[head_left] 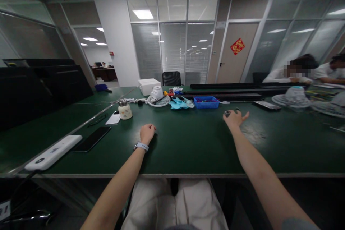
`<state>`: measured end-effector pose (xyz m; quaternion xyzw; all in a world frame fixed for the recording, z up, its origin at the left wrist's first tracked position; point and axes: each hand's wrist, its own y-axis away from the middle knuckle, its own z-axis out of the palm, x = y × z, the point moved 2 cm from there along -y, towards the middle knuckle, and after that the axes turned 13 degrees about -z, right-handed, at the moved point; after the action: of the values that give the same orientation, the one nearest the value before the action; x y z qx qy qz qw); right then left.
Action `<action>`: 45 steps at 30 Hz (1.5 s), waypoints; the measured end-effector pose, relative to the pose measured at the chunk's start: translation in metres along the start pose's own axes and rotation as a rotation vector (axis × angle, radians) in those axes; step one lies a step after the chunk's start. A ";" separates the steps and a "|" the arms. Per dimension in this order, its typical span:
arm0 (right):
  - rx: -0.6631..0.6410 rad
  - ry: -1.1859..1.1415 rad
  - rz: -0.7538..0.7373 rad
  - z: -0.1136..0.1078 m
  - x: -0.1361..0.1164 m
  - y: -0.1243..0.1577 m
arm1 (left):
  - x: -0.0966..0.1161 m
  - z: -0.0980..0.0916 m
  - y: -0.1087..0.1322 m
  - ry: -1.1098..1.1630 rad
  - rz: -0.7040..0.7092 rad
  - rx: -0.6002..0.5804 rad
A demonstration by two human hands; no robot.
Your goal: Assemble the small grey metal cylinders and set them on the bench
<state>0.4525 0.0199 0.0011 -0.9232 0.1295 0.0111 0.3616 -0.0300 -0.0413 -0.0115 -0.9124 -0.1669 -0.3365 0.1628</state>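
Note:
My left hand (147,133), with a watch on the wrist, is low over the green table (188,143), its fingers curled together. Whatever its fingertips may hold is too small to tell. Further right, my right hand (235,118) reaches over the table. A small dark object (227,114) shows at its thumb side, too small to name, while another finger points out to the right. Between and beyond the hands are light blue pieces (180,104) and a blue tray (206,102) with small items. Left of these sits a white fan part (158,100).
At left are a white power strip (54,153), a dark phone (93,139), a white card (113,118) and a patterned bottle (124,110). A white box (150,86) stands behind. Long black bars (229,91), another phone (266,105) and fan parts (295,97) lie right; two people sit beyond.

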 end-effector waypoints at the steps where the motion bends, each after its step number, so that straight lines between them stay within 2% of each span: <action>1: 0.011 -0.003 -0.007 0.001 0.000 0.000 | 0.000 0.000 0.000 0.000 0.006 0.003; 7: 0.060 -0.068 -0.045 0.000 -0.001 -0.002 | 0.000 0.002 -0.002 0.025 0.025 -0.004; 10: 0.135 -0.164 -0.079 -0.010 -0.018 0.001 | 0.001 0.003 -0.002 0.028 0.028 -0.002; 12: 0.165 -0.287 -0.112 -0.021 -0.042 0.007 | 0.003 0.004 -0.001 0.012 0.046 0.010; 14: 0.127 -0.485 -0.160 -0.030 -0.076 0.018 | 0.006 0.005 -0.001 0.002 0.079 0.016; 19: -0.136 -1.050 -0.323 -0.046 -0.177 0.062 | 0.013 0.011 0.004 0.043 0.179 0.007; 21: -0.181 -1.147 -0.389 -0.048 -0.207 0.077 | 0.018 0.013 0.008 0.110 0.241 0.005; 24: -0.192 -1.210 -0.445 -0.049 -0.236 0.089 | 0.029 0.018 0.016 0.244 0.323 0.003; 27: -0.211 -1.250 -0.471 -0.047 -0.249 0.095 | 0.042 0.026 0.020 0.295 0.350 0.015; 32: -0.207 -1.276 -0.464 -0.044 -0.254 0.105 | 0.056 0.037 0.019 0.255 0.345 -0.014; 37: -0.163 -1.216 -0.444 -0.042 -0.258 0.115 | 0.053 0.037 0.014 0.311 0.299 -0.015; 41: -0.209 -1.212 -0.437 -0.039 -0.263 0.118 | 0.051 0.037 0.010 0.382 0.292 -0.044; 45: -0.254 -1.236 -0.382 -0.037 -0.263 0.118 | 0.052 0.031 0.008 0.389 0.263 0.000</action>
<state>0.1667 -0.0276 -0.0199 -0.7892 -0.2702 0.4899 0.2531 0.0285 -0.0257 -0.0008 -0.8441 -0.0120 -0.4820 0.2345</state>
